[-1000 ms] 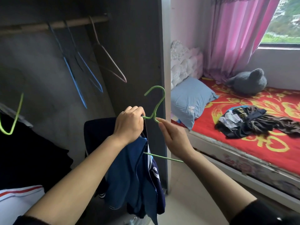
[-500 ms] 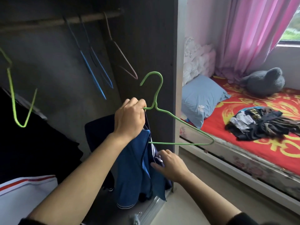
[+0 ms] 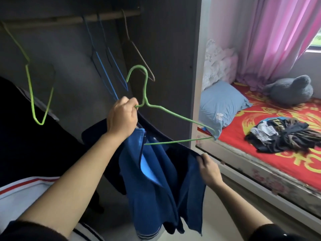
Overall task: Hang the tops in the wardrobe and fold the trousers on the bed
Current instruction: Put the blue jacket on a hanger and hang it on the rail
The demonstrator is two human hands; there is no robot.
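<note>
My left hand (image 3: 122,117) grips a green wire hanger (image 3: 171,114) near its neck, together with the collar of a blue jacket (image 3: 156,180). The jacket hangs down from that hand in front of the open wardrobe. My right hand (image 3: 209,168) pinches the jacket's dark right edge and holds it out to the side, below the hanger's free right arm. The wardrobe rail (image 3: 73,19) runs across the top, above the hanger's hook. A heap of dark clothes (image 3: 284,134) lies on the red bed (image 3: 260,153) at the right.
Empty hangers dangle from the rail: a light green one (image 3: 34,94), two blue ones (image 3: 107,66) and a brown one (image 3: 139,54). Dark garments (image 3: 26,136) and a white one (image 3: 19,197) fill the wardrobe's left. A blue pillow (image 3: 220,105), grey plush toy (image 3: 291,90) and pink curtain (image 3: 278,35) are by the bed.
My right hand let go of the hanger's neck, dropped to the jacket and now pulls its edge out to the right. The left hand lifted the hanger slightly.
</note>
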